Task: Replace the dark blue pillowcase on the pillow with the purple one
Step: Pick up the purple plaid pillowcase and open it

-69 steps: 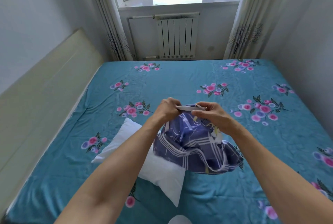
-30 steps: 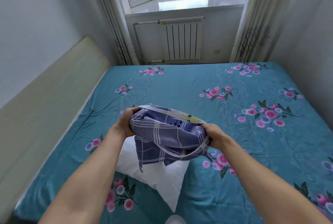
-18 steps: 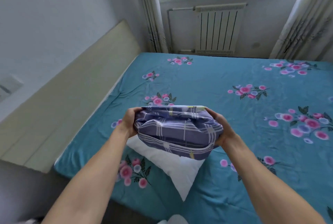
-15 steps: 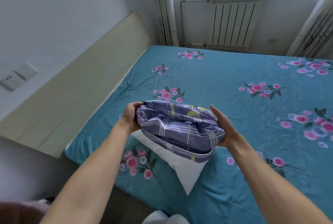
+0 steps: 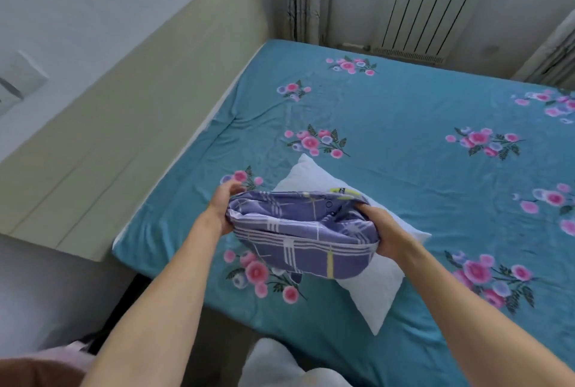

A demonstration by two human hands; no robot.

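Note:
A bare white pillow point(image 5: 376, 287) lies on the teal flowered bed, one corner pointing toward me. Over its near-left part I hold the purple checked pillowcase point(image 5: 298, 246), gathered up with its mouth stretched wide. My left hand point(image 5: 224, 203) grips the left edge of the opening. My right hand point(image 5: 381, 231) grips the right edge, fingers tucked inside the cloth. The pillowcase hangs just above the pillow and hides its middle. No dark blue pillowcase is in view.
The bed sheet point(image 5: 404, 112) fills most of the view. A pale headboard point(image 5: 130, 125) runs along the left wall. A white radiator point(image 5: 426, 3) and curtains stand at the far end. The bed's near edge and dark floor lie below my arms.
I have spread the bunched pillowcase open between both hands and lowered it over the pillow. My view has tilted down and swung left.

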